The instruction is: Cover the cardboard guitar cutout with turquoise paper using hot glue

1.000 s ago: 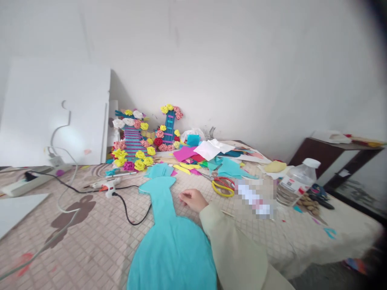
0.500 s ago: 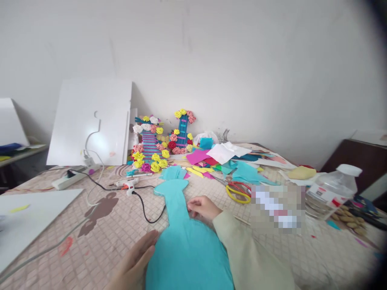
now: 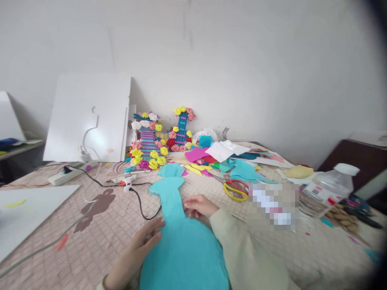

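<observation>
A flat turquoise board, paper-covered and shaped like a vase or a guitar, lies in front of me with its narrow neck pointing away. My left hand rests along its left shoulder, fingers stretched out and thumb apart. At the right edge of the neck, just above the shoulder, my right hand has its fingers bent and pinched together against the rim. Its fingertips are partly hidden. Beyond the flared neck end lies a stack of turquoise paper.
Left of the neck lies a glue gun with a black cord, near a power strip. Scissors, coloured paper and a plastic bottle are to the right. Flower-decorated crafts and a white board stand at the wall.
My left hand has moved up and right along the board's edge, onto its shoulder near the neck. The right hand stays by the neck. The view has shifted slightly.
</observation>
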Demonstrator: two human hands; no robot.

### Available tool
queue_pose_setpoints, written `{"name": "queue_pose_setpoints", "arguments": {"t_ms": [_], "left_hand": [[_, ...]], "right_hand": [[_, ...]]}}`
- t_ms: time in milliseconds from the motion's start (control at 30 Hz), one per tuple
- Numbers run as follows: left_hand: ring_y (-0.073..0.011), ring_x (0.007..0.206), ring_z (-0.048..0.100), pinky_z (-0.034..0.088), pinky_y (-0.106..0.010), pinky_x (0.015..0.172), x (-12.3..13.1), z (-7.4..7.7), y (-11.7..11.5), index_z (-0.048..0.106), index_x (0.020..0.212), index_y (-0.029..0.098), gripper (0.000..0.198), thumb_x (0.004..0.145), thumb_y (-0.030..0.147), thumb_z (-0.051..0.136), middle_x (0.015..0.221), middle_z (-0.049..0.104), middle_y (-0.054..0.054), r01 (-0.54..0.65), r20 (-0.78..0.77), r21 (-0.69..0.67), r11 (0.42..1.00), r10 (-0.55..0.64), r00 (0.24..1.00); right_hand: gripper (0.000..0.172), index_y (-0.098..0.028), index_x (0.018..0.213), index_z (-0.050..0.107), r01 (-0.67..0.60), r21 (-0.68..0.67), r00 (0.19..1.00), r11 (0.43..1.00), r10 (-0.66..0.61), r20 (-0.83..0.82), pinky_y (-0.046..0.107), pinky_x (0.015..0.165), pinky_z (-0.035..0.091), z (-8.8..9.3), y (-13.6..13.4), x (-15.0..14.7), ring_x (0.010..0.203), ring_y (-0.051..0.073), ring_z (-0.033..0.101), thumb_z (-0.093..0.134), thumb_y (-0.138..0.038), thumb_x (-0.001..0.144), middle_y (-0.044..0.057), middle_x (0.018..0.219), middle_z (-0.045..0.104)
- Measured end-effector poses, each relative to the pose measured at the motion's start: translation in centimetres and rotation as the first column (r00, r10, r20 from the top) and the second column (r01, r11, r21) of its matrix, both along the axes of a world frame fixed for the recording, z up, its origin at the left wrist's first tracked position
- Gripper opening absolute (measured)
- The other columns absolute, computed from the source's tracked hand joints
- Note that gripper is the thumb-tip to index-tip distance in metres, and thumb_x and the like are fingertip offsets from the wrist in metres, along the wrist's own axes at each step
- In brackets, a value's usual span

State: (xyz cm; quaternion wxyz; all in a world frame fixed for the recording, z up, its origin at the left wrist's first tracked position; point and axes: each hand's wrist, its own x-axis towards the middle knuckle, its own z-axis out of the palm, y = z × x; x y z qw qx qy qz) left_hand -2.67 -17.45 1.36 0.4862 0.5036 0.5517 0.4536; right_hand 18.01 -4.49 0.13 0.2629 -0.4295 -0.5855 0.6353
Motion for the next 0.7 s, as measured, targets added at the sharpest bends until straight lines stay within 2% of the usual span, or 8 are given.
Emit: {"name": "queue_pose_setpoints", "arguments": {"t_ms": [133,200,400,533,633,700], "left_hand": [[-0.0246,0.115,0.046,0.032,-0.037,0.1,0.2,0.1,0.0,0.061,0.107,0.024,0.039,0.074,0.044,0.058,0.117,0.059,-0.004,-0.013,0.038,-0.048,0.999,0.015,0.999],[-0.0244,0.114,0.047,0.033,-0.037,0.099,0.2,-0.1,0.0,0.061,0.107,0.026,0.039,0.074,0.045,0.057,0.116,0.06,-0.003,-0.013,0.061,-0.064,0.998,0.017,0.998],[-0.0252,0.113,0.048,0.033,-0.039,0.1,0.2,-0.6,-0.2,0.061,0.105,0.026,0.036,0.075,0.045,0.055,0.115,0.061,-0.003,-0.045,0.126,-0.078,0.996,0.054,0.991],[-0.0269,0.114,0.047,0.035,-0.04,0.099,-0.2,-1.1,-0.2,0.058,0.109,0.028,0.036,0.076,0.043,0.056,0.119,0.058,0.0,-0.077,0.202,-0.122,0.99,0.1,0.974],[-0.0283,0.114,0.046,0.035,-0.038,0.099,-0.5,-1.7,0.0,0.061,0.105,0.029,0.037,0.07,0.044,0.061,0.115,0.061,0.001,-0.109,0.187,-0.155,0.982,0.137,0.973],[-0.029,0.116,0.044,0.032,-0.037,0.101,-0.7,-2.2,0.1,0.065,0.1,0.03,0.037,0.066,0.046,0.064,0.11,0.064,0.002,-0.132,0.137,-0.13,0.983,0.15,0.979]], "right_hand": [[0.014,-0.014,0.071,0.059,-0.003,-0.038,1.0,0.999,0.003,0.007,0.016,0.032,0.022,0.1,0.1,0.0,0.03,0.004,0.038,0.064,-0.027,0.068,-0.007,0.042,0.051],[0.014,-0.015,0.067,0.057,-0.014,-0.053,1.0,0.998,0.015,0.005,0.016,0.032,0.021,-0.1,0.3,0.0,0.029,0.004,0.035,0.065,-0.026,0.067,-0.008,0.036,0.046],[0.02,-0.015,0.062,0.055,-0.034,-0.042,0.997,0.999,0.032,-0.064,0.015,0.034,0.029,-0.4,0.4,-0.2,0.035,0.005,0.042,0.069,-0.028,0.062,-0.007,0.045,0.051],[0.026,-0.014,0.063,0.055,-0.054,-0.042,0.993,0.998,0.049,-0.11,0.015,0.04,0.036,0.2,0.0,-0.1,0.042,0.005,0.048,0.072,-0.033,0.058,-0.006,0.051,0.053],[0.029,-0.014,0.063,0.055,-0.08,-0.052,0.989,0.995,0.073,-0.128,0.017,0.045,0.04,1.0,-0.3,-0.1,0.046,0.006,0.051,0.073,-0.035,0.057,-0.006,0.053,0.055],[0.03,-0.014,0.063,0.056,-0.089,-0.065,0.988,0.994,0.08,-0.13,0.017,0.046,0.042,1.4,-0.4,-0.1,0.046,0.006,0.052,0.074,-0.036,0.056,-0.005,0.054,0.055]]}}
